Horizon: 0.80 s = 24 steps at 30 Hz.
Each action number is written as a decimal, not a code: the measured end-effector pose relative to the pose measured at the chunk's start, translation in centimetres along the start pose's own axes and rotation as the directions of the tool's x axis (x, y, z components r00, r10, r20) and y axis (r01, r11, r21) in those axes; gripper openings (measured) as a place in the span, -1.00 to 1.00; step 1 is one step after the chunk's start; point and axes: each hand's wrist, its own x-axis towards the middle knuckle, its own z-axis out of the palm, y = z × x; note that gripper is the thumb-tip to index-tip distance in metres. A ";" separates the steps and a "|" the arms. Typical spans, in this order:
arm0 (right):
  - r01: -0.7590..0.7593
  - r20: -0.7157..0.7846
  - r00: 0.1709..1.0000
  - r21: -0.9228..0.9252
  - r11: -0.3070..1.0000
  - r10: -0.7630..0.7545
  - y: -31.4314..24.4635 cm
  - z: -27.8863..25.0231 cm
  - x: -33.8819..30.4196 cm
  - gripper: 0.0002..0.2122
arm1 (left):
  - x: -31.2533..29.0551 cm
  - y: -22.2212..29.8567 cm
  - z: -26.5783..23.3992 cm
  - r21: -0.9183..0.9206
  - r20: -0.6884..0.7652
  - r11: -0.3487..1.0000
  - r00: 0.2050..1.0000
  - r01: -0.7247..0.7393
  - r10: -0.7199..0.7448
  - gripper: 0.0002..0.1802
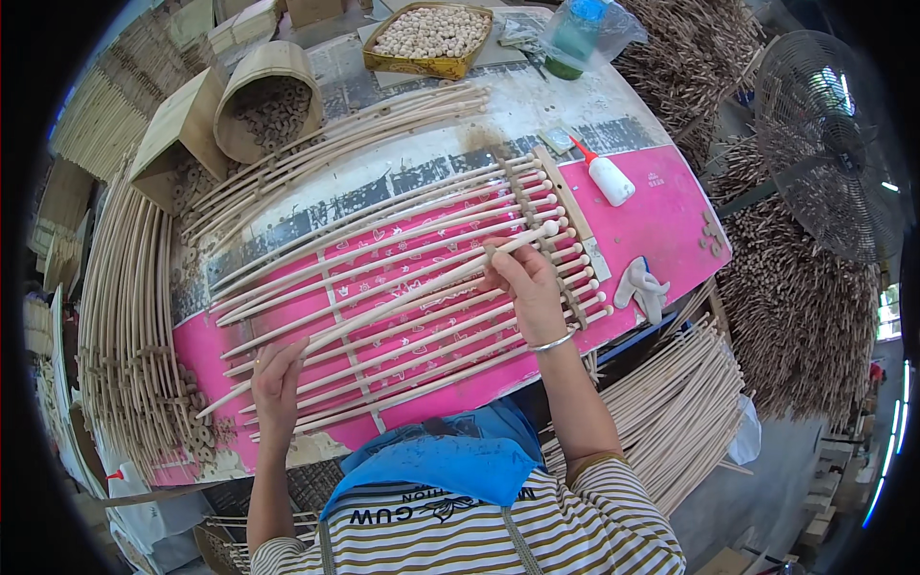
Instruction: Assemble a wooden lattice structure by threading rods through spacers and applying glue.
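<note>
A long pale wooden rod with a round ball at its upper right end lies slantwise across my two hands. Near the ball, my right hand pinches it beside a small brown ring. My left hand is closed around the rod toward its lower left end. Below it, several similar rods lie side by side on a pink sheet, their ball ends lined up at the right. Brown rings sit on these rods in a row near the balls, next to a wooden strip.
A white glue bottle with a red tip lies right of the rods, near a crumpled glove. A tin of wooden balls stands at the back. Wooden containers of rings stand at left. A fan is at right.
</note>
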 end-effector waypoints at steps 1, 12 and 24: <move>0.005 -0.008 1.000 -0.035 0.999 -0.005 0.0 -0.3 0.0 -0.69 | 0.1 0.0 0.1 0.003 -0.004 1.000 1.000 -0.006 0.006 -0.67; -0.068 -0.028 0.997 0.069 0.995 0.070 0.4 -1.4 0.2 -0.77 | 1.6 -0.2 0.8 -0.004 -0.005 1.000 1.000 -0.006 0.006 -0.71; -0.045 -0.166 0.986 -0.096 0.994 0.028 0.7 -2.6 3.0 -0.78 | 10.6 -3.7 2.9 0.061 0.003 0.989 0.991 -0.136 0.136 -0.76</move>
